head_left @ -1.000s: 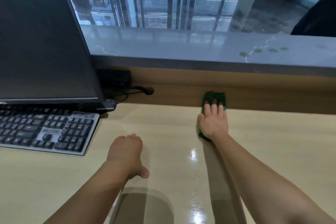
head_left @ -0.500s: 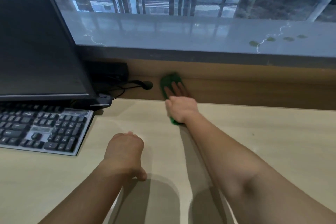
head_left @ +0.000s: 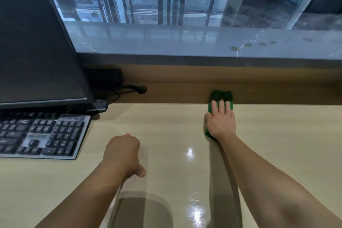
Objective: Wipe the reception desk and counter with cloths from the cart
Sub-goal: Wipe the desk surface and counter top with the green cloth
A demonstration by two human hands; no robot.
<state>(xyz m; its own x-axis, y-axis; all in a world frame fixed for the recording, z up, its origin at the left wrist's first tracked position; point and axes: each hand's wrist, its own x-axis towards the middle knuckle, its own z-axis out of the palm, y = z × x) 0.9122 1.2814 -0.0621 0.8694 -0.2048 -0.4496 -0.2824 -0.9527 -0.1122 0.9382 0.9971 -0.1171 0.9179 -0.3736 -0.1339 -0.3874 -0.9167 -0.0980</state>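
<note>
A green cloth (head_left: 221, 96) lies at the back of the light wooden desk (head_left: 166, 127), bunched up against the brown wooden back panel. My right hand (head_left: 220, 122) presses flat on it, fingers spread over the cloth, which shows above the fingertips and beside the wrist. My left hand (head_left: 123, 152) rests on the desk nearer to me, fingers curled under, holding nothing. The grey marble counter (head_left: 185, 40) runs above the back panel.
A dark monitor (head_left: 37, 42) stands at the left with a keyboard (head_left: 40, 135) in front of it. Black cables and a plug (head_left: 140, 89) lie by the monitor's base. Small stains (head_left: 248, 45) mark the counter at the right. Glossy floor lies beyond.
My right hand slid the cloth left along the back panel towards the cables, then back to the right. My left hand stayed in place on the desk.
</note>
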